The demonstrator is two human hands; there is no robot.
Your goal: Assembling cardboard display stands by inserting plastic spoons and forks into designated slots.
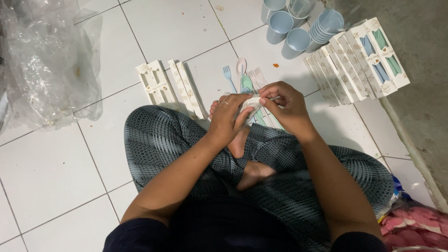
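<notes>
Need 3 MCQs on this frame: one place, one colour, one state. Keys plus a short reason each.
1. Where does the row of filled window boxes lie?
A) right of the hands
B) on the lap
C) under the plastic sheet

2. What colour are the cups at the top?
A) red
B) pale blue
C) black

3. How is the small white box held?
A) lying untouched on the tile floor
B) by the left hand alone
C) by both, the right hand too

Key: 1 A, the row lies by the grey strip at right; 2 B, all look pale blue; 3 C, fingers of both hands pinch it.
</notes>
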